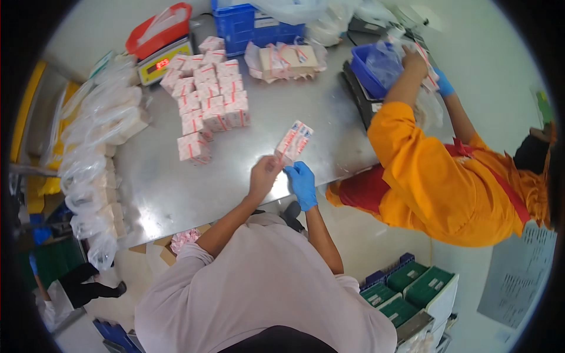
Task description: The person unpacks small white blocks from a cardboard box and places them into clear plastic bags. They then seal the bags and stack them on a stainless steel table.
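My bare left hand [265,176] pinches the near left corner of a white packet [295,141] with red and blue print. My right hand [302,185], in a blue glove, has its fingers closed at the packet's near right end. The packet tilts up and away over the steel table [247,203]; whether it touches the tabletop is hard to tell. Beyond my left hand stand stacked small white boxes [203,97] with red print and red bands.
Bagged pale blocks [115,126] line the left edge. A yellow scale [168,59] carries a red tray [159,29]. At the back are a blue crate [235,29] and a pale block in printed wrapping [288,60]. A co-worker in orange [435,182] works beside a blue basket [368,70].
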`<state>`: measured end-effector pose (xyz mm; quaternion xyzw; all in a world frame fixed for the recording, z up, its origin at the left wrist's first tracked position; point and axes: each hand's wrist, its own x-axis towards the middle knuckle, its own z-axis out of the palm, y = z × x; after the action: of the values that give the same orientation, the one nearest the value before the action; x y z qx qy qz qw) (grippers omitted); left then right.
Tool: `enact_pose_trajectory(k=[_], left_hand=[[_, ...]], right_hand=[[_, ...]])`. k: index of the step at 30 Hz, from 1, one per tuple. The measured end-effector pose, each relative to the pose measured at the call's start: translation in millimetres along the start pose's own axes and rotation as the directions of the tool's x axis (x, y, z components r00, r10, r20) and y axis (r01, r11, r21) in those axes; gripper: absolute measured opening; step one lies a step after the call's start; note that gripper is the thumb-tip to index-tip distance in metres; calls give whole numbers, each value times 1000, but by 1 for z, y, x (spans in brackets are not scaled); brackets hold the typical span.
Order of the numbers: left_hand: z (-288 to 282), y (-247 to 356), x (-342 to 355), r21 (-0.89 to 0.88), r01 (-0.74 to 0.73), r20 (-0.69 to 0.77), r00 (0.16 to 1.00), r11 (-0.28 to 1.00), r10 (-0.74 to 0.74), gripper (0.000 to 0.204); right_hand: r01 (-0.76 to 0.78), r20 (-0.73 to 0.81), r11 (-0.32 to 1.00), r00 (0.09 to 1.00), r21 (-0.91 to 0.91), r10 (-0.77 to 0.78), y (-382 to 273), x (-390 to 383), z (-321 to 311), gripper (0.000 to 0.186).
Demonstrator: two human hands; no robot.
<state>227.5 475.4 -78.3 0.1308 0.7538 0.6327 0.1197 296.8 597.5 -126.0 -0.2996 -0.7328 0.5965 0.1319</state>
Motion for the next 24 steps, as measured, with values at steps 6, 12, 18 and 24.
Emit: enact_pose_trajectory(k=[6,12,18,24], left_hand=[[10,-15,13,101,-76,146,987,992,61,15],[12,35,22,76,-166,435,893,983,117,22],[-2,-4,36,378,77,156,977,923,-145,38],[-11,-29,37,333,-88,392,918,939,-52,27]], right_hand=[[-37,113,999,993,-16,38,4,3,-4,14],[145,-36,942,986,-302,-164,4,3,4,32],[119,-355,980,920,-157,-168,-31,1,0,28],[-87,-326,995,940,53,100,-37,12,-20,28]])
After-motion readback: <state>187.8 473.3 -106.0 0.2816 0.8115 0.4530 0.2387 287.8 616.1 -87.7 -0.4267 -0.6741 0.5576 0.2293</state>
